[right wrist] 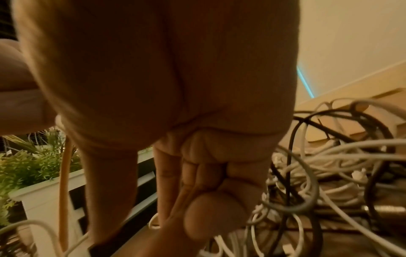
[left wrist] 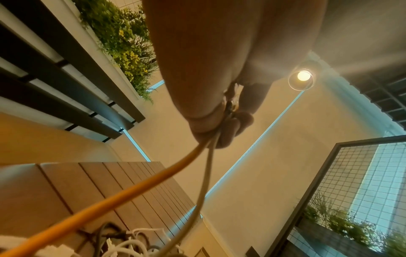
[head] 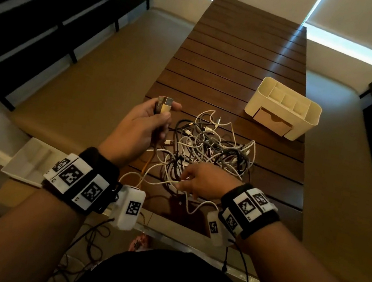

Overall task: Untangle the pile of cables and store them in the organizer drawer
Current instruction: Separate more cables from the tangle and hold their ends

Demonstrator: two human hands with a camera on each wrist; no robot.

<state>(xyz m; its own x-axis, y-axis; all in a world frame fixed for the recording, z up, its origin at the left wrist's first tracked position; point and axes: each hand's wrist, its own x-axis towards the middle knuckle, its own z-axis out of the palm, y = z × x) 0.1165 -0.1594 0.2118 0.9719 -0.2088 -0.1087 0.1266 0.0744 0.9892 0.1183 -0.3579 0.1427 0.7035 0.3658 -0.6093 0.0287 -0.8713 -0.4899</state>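
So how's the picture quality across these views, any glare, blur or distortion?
Head view: dim, wide-angle bending, glare streak on the table. Left wrist view: the ceiling lamp flares; the orange cable is blurred up close. Right wrist view: the right hand is dark and soft; the cable pile is smeared.

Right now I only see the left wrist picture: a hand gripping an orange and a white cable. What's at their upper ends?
Observer: In the head view, the left hand holds two USB plugs upright above the table.
Operator: And the other hand?
Observer: The right hand pinches a white cable at the near edge of the cable pile.
Operator: Where will they go?
Observer: A cream organizer stands beyond the pile, to its right, with its drawer facing the person.
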